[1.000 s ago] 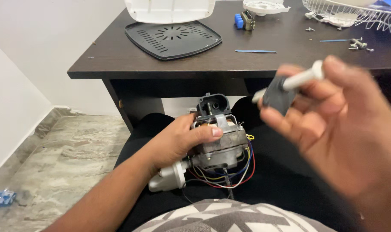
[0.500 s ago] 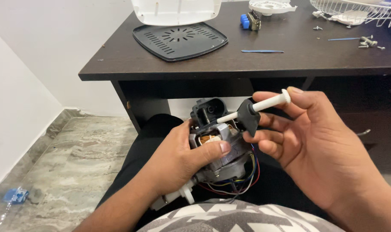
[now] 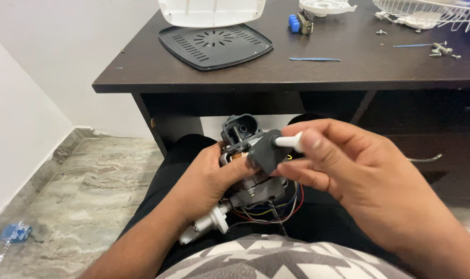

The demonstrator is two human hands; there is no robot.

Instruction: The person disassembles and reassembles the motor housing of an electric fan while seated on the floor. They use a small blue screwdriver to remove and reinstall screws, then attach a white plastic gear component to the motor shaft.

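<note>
My left hand (image 3: 206, 178) grips a small electric fan motor (image 3: 245, 170) over my lap, thumb across its metal body. The motor has a grey housing on top, coloured wires (image 3: 276, 209) hanging below and a white shaft piece (image 3: 206, 225) sticking out toward me. My right hand (image 3: 349, 165) pinches a dark grey plastic part with a white knob stem (image 3: 274, 150) and presses it against the motor's side, next to my left thumb.
A dark wooden desk (image 3: 349, 72) stands ahead with a black vented plate (image 3: 214, 44), a white fan base (image 3: 211, 10), a blue-and-metal part (image 3: 299, 23), a blue stick (image 3: 315, 59), loose screws (image 3: 442, 49) and a wire grille (image 3: 431, 10). Marble floor lies to the left.
My right hand has come down from head height, carrying the grey part with the white stem to the motor. The left hand keeps its hold on the motor.
</note>
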